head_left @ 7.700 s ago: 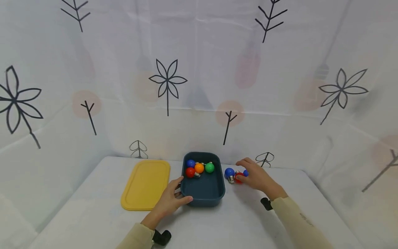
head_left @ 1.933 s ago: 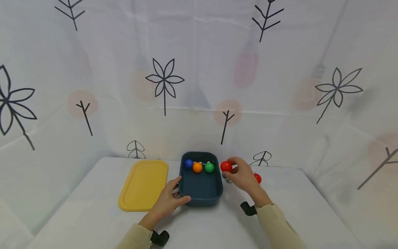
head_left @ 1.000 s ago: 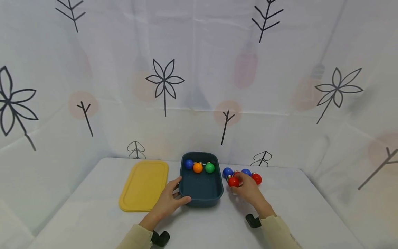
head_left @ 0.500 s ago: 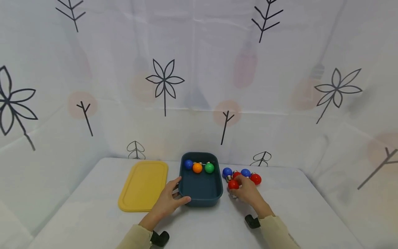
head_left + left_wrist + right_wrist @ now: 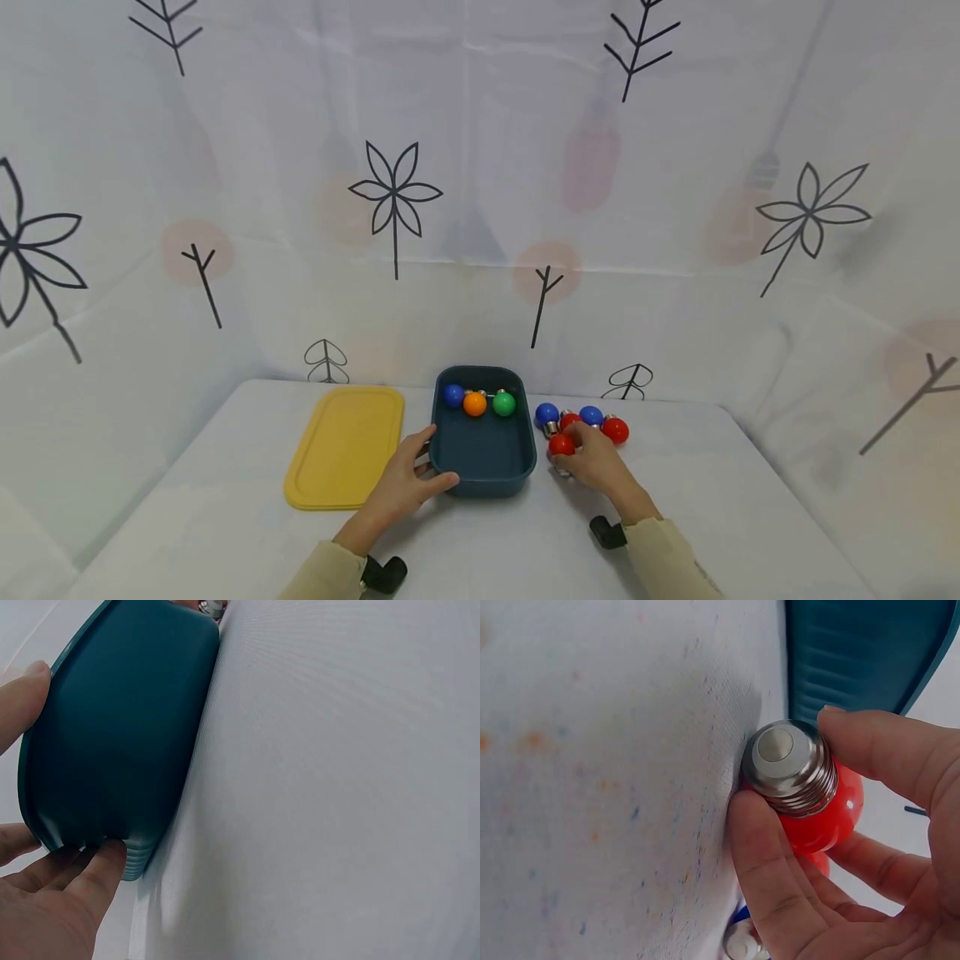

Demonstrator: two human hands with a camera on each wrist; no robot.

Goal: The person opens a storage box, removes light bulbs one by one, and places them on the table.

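My right hand pinches a red light bulb between thumb and fingers, low at the table beside the dark teal bin. In the right wrist view its silver screw base points toward the camera, close to the white cloth. My left hand holds the bin's near left corner, thumb at the front rim and fingers on the left wall. Inside the bin, toward the far end, lie a blue bulb, an orange bulb and a green bulb.
Behind my right hand lie a blue bulb, another red bulb, a second blue bulb and a red bulb. A yellow lid-like tray lies left of the bin. A patterned white cloth hangs behind the table.
The red bulb formerly in the bin is out of it. My right hand has lowered a red bulb from beside the bin's rim to the table, then stayed there. My left hand has hardly moved.
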